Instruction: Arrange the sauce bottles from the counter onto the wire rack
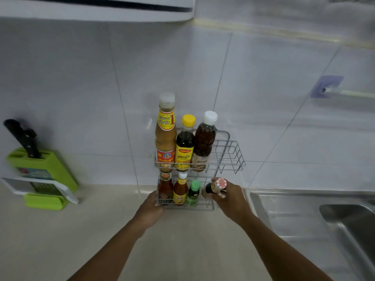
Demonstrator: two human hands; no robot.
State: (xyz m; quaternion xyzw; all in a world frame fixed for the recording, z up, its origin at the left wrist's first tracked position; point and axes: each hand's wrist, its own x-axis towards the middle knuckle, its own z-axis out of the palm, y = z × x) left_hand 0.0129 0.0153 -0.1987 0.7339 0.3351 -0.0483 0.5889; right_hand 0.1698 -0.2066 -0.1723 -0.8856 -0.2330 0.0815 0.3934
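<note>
Bottles were nearly all on the rack [233, 153] when you got to this step. Your right hand [230, 196] was wrapped around a small dark bottle [214, 188] with a red and white cap. You held it tipped, right at the open end of the low shelf, beside the green bottle [193, 192]. Your left hand [151, 208] touched the left edge of the rack, maybe to keep it steady; I could not tell if its fingers were closed on the wire. It looked like the last bottle to place. Next you would need to stand it up straight and slide it into that gap without bumping the green one. The top shelf held three tall bottles and had room on the right.
</note>
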